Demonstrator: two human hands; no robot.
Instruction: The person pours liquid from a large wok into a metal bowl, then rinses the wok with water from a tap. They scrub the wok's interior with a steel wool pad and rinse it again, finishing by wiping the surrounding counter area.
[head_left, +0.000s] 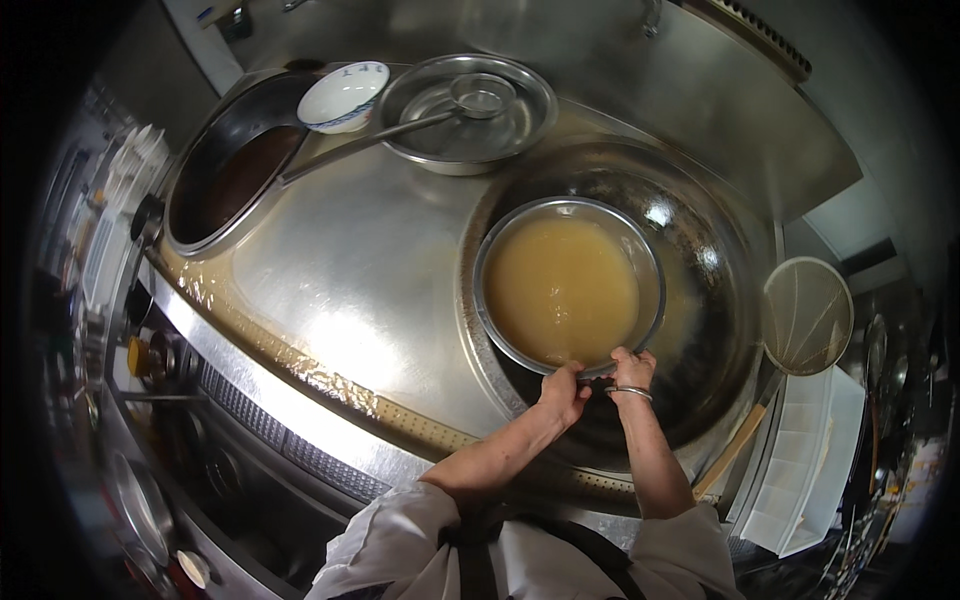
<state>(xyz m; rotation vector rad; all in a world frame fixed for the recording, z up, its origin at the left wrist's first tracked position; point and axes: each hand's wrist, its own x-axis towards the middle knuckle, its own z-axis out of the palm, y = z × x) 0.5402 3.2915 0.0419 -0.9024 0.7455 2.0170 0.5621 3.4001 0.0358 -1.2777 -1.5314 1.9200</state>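
A stainless steel basin (486, 330) holding cloudy yellow-brown liquid (562, 289) rests in or over a large dark wok (720, 330) set into the steel counter. Both my hands grip the near rim of the basin, side by side. My left hand (564, 391) has its thumb up at the rim, its fingers partly hidden beneath. Just to its right, my right hand (631, 369) holds the same edge, and a metal bangle circles that wrist. Some cloudy liquid shows in the wok at the basin's right.
A second wok (202, 157) with dark brown liquid stands at the left. Behind are a white bowl (337, 101) and a metal basin (420, 154) with a long-handled ladle (375, 139). Right of the wok are a round mesh strainer (808, 315) and white plastic containers (787, 465).
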